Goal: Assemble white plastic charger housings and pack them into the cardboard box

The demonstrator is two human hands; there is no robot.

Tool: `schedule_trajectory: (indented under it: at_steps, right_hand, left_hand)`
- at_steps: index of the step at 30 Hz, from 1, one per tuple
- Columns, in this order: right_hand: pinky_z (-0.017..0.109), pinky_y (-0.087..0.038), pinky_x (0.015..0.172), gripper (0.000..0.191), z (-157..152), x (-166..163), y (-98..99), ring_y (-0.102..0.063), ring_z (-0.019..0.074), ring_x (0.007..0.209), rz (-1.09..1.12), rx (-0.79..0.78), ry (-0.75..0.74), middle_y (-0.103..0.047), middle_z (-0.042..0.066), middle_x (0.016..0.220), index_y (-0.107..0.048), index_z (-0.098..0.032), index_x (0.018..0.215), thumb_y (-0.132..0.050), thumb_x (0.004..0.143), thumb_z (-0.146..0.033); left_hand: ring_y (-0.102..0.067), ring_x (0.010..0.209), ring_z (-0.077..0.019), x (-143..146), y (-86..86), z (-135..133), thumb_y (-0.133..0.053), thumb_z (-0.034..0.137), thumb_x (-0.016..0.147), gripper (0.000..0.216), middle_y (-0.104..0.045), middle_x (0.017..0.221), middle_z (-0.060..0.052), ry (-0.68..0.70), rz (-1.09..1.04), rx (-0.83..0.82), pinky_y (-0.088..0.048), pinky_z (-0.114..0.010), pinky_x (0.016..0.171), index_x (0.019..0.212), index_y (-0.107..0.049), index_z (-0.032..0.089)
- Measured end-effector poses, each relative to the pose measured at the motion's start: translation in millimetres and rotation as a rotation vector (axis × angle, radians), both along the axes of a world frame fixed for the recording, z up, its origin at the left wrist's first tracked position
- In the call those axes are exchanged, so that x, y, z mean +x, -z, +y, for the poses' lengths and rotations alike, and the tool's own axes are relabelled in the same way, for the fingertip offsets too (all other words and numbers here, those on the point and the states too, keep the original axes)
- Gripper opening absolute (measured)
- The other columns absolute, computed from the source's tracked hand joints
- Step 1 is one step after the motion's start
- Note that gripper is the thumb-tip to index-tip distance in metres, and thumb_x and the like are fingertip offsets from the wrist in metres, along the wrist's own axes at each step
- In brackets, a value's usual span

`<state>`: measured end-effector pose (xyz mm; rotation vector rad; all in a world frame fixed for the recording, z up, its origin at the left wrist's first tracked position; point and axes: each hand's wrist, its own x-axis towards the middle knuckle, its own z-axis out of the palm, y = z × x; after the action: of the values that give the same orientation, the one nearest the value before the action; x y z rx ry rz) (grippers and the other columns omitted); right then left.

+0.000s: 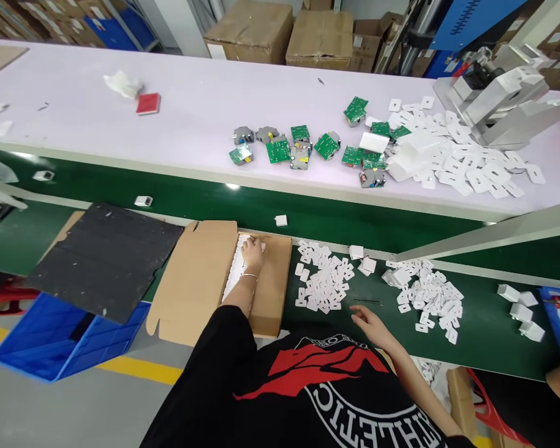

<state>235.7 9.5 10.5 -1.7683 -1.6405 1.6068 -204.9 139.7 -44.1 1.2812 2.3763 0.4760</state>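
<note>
My left hand (pixel 253 252) reaches into an open cardboard box (pixel 200 280) and rests, fingers curled, on the rows of small white parts (pixel 234 274) packed inside. Whether it grips one of them is hidden. My right hand (pixel 371 325) lies low on the green belt (pixel 485 330) near my body, fingers loosely spread and holding nothing. It sits just below a heap of flat white pieces (pixel 324 280). A second heap of white pieces (pixel 429 295) lies to its right.
A dark foam sheet (pixel 105 258) lies left of the box above a blue crate (pixel 56 342). On the white table (pixel 191 112) lie several green circuit boards (pixel 303 146), a spread of white plates (pixel 466 158) and a grey machine (pixel 499 99). White housings (pixel 522 311) lie by a blue bin.
</note>
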Motion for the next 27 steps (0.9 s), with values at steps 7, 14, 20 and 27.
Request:
schedule_trajectory:
  at_steps: [7,14,20,27]
  right_hand:
    - [0.037,-0.054,0.073,0.049,-32.3,59.5,34.5,-0.070,0.0261,0.078,-0.175,-0.169,0.147,-0.072,0.005,0.079,-0.071,-0.017,0.113,-0.053,0.082,-0.049]
    - [0.035,-0.054,0.064,0.043,-42.1,82.6,60.9,-0.068,0.0238,0.068,-0.316,-0.180,0.350,-0.067,0.003,0.077,-0.067,-0.017,0.117,-0.051,0.085,-0.041]
    - [0.042,-0.057,0.086,0.056,-25.5,108.6,85.6,-0.069,0.0340,0.107,-0.551,-0.066,0.567,-0.063,0.016,0.113,-0.053,-0.013,0.137,-0.057,0.085,-0.032]
    - [0.048,-0.055,0.098,0.057,1.4,121.6,111.0,-0.063,0.0384,0.120,-0.724,-0.026,0.683,-0.048,0.027,0.142,-0.049,-0.012,0.139,-0.063,0.090,-0.036]
  left_hand:
    - [-0.046,0.131,-0.0487,-11.7,35.2,-9.7,-0.059,0.031,0.091,0.034,-0.055,0.137,-0.030,-0.012,0.241,-0.116,-0.038,-0.059,0.106,0.112,-0.073,0.008]
    - [-0.051,0.124,-0.0479,-3.0,32.8,-17.0,-0.045,0.036,0.098,0.047,-0.055,0.136,-0.032,-0.009,0.357,-0.100,-0.042,-0.061,0.100,0.124,-0.069,0.004]
    - [-0.049,0.130,-0.0453,43.5,23.8,23.2,-0.049,0.028,0.095,0.049,-0.050,0.142,-0.029,0.204,0.328,-0.020,-0.041,-0.059,0.105,0.139,-0.058,0.007]
    - [-0.058,0.129,-0.0410,139.8,39.8,118.9,-0.061,0.038,0.093,0.065,-0.046,0.149,-0.025,0.561,0.154,-0.122,-0.049,-0.050,0.106,0.151,-0.047,0.013]
